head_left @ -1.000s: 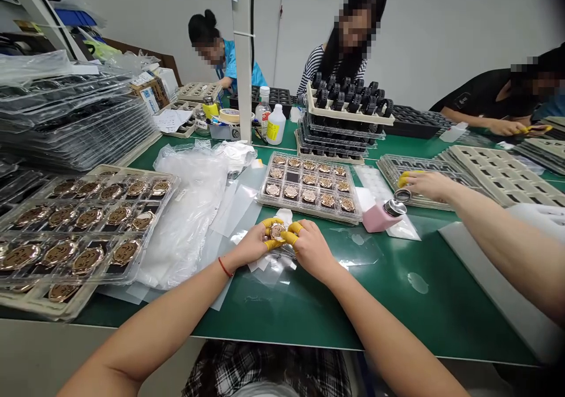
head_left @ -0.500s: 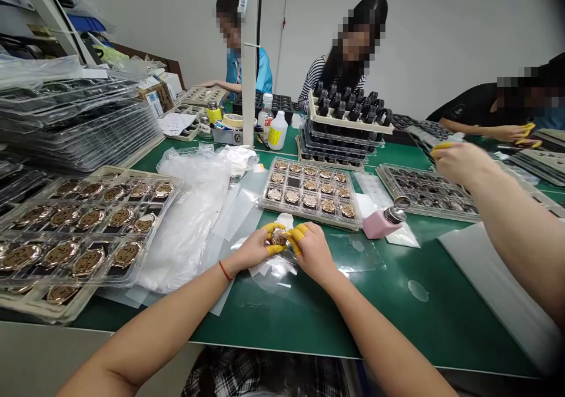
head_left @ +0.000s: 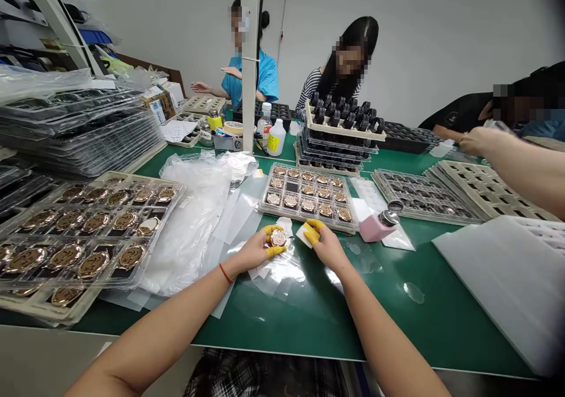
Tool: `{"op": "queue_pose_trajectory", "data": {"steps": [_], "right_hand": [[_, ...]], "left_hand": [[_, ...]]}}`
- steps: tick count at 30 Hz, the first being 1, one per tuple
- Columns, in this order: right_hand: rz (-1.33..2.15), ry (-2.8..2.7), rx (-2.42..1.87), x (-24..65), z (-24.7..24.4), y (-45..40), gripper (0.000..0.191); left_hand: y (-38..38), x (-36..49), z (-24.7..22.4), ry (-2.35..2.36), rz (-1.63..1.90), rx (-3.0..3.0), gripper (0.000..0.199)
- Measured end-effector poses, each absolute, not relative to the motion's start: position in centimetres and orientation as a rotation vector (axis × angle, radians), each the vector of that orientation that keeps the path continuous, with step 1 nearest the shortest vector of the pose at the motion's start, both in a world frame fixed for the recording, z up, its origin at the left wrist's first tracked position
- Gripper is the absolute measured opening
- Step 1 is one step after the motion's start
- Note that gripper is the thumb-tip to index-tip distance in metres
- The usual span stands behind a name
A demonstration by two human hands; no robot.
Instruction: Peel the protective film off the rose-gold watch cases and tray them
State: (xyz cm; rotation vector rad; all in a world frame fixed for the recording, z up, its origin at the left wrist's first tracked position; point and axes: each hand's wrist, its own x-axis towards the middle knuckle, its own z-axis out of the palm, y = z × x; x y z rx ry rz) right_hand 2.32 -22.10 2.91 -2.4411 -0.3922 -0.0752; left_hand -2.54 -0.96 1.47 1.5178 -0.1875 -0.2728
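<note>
Yellow finger cots cover fingertips on both hands. My left hand [head_left: 260, 248] grips a round rose-gold watch case [head_left: 278, 238] by its rim, its flat face turned up. To the right of it, my right hand [head_left: 325, 244] pinches a small white wipe [head_left: 305, 236], apart from the case. Beneath the hands lies clear plastic film [head_left: 282, 279] with white scraps. Just beyond them sits a clear tray [head_left: 263, 204] of similar watch cases, one of its pockets dark. A pink pump bottle [head_left: 377, 226] with a metal top stands beside that tray.
At left lie a larger watch-case tray [head_left: 170, 208], plastic bags [head_left: 189, 208] and stacked clear trays [head_left: 88, 132]. Black pieces fill a raised tray [head_left: 344, 127] at the back. A neighbour's arm [head_left: 521, 155] reaches in above white foam sheets [head_left: 498, 279]. Other people work across the table.
My right hand has moved right, away from the watch case, and the white wipe now shows in it. My left hand still holds the case. The neighbour's arm has shifted right.
</note>
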Motion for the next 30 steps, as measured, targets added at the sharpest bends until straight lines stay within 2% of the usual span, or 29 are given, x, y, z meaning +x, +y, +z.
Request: {"op": "queue_pose_trajectory", "data": {"steps": [3,7,9,11,14,18,20,22,26,30], "right_hand": [[-0.146,-0.371,-2.539,2.3,2.7,-22.1,0.027],[0.053,-0.517,-2.098,1.8,2.4,-18.8,0.036],[0.131,-0.519,-2.013,2.5,2.8,-17.2,0.042],[0.033,-0.449,-2.087,4.6,3.6,-16.2,0.039],[-0.198,-0.292,-2.215,9.6,5.2,-15.9,0.034],[-0.255,-0.223,-2.373,15.7,6.0,-16.0,0.033],[-0.223,-0.27,-2.462,17.5,6.2,-16.4,0.03],[-0.224,-0.297,-2.557,18.5,6.5,-17.3,0.029],[-0.249,-0.2,-2.769,19.2,6.8,-19.7,0.029],[-0.127,-0.15,-2.921,18.9,6.6,-20.2,0.018]], "left_hand": [[-1.2,-2.7,1.7,-0.185,-0.262,1.458,0.059],[-1.6,-3.1,2.1,-0.233,-0.262,1.383,0.067],[-1.5,-3.2,2.4,-0.208,-0.238,1.361,0.073],[-1.1,-3.2,3.0,-0.151,-0.222,1.335,0.076],[0.0,-3.2,4.3,-0.086,-0.302,1.117,0.067],[2.0,-3.3,5.2,0.047,-0.31,0.627,0.042],[2.5,-3.3,5.0,0.128,-0.288,0.517,0.027],[2.4,-3.4,4.5,0.143,-0.289,0.48,0.021],[1.3,-3.7,4.4,0.041,-0.343,0.477,0.025],[0.2,-4.1,5.1,-0.032,-0.356,0.567,0.042]]}}
